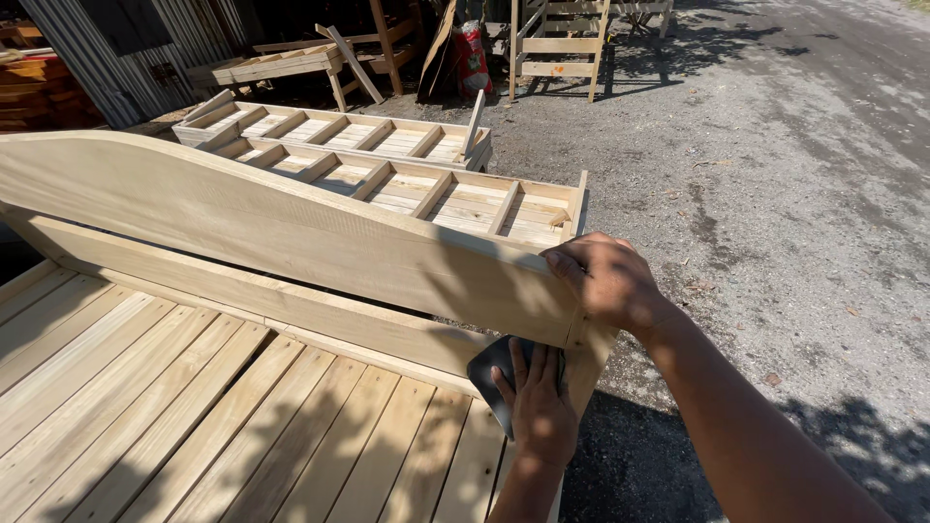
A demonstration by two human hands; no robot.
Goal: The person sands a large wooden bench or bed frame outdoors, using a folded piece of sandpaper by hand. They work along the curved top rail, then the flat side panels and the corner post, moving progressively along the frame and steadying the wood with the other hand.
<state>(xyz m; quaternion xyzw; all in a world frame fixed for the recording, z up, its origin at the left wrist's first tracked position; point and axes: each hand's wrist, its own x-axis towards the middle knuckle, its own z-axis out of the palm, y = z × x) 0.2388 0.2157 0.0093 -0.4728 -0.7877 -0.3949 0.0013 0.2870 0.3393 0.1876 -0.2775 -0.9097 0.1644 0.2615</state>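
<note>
A pale wooden headboard [242,223] with a curved top edge stands upright across the view. It joins a slatted wooden panel [194,416] that fills the lower left. My right hand [605,281] grips the headboard's top right corner, fingers curled over the edge. Below it, my left hand [541,407] presses a dark sheet of sandpaper [487,373] flat against the wood beside the corner post [586,358]. Part of the sandpaper is hidden under my fingers.
Two more slatted wooden frames [436,199] [339,131] lie on the ground behind the headboard. A corrugated metal wall [126,58] stands at the far left, and upright wooden frames [557,44] and a red sack [472,58] at the back. Gravel ground [775,194] stretches to the right.
</note>
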